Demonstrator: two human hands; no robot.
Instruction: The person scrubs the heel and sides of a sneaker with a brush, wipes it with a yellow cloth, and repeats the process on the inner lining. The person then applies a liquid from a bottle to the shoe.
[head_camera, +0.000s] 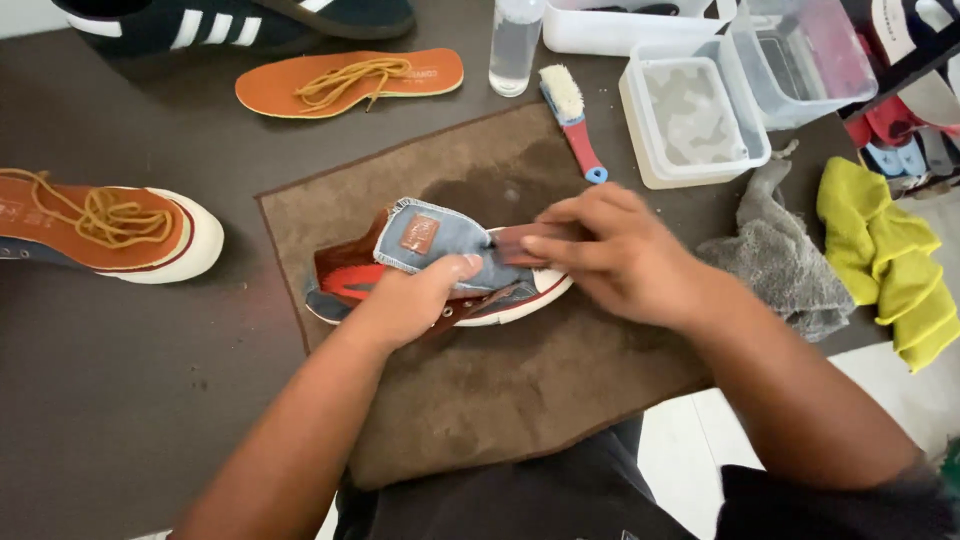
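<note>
Shoe (440, 270) on a brown mat (480, 400), lying on its side.
It is blue, red and white, no laces. Left hand (405, 300) pinches its blue tongue; right hand (610, 250) grip presses flat fingers on its toe.

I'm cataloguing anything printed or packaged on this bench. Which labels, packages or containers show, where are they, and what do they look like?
Tongue patch: small brown rectangle on the blue denim tongue, beside the left hand.
Insole: orange, top left, small printed mark near one end.
Bottle: clear plastic, top centre, no label visible.
Tubs: translucent white rectangular boxes, top right, unlabelled.
No screens or signs.
</note>
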